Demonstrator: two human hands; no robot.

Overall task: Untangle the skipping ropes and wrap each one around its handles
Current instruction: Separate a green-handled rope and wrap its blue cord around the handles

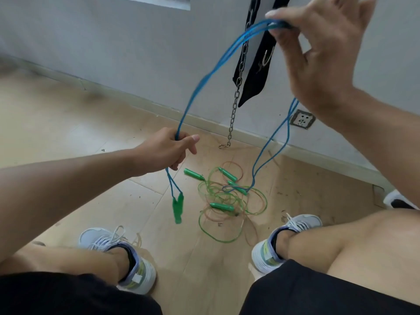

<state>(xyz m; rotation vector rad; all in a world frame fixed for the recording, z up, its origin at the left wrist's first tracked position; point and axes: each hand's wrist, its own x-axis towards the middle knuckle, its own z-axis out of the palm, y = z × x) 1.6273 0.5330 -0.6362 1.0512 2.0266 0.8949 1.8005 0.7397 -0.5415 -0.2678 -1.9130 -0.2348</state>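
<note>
The person sits with a shoe (118, 253) at near left and another shoe (286, 237) at near right, both on the floor (68, 123). Between and just beyond the shoes lies a tangle of ropes (227, 201) with four handles (221, 206) in it. The left hand (172, 148) is left of the tangle and above it; a doubled rope (218, 67) rises from it to the right hand (318, 48), higher and farther right, then drops to the tangle. Two more handles (178, 208) hang below the left hand. Behind the tangle a chain (235, 105) hangs before the wall (113, 42), beside a strap (261, 57). A socket (302, 119) sits in the wall to the right.
</note>
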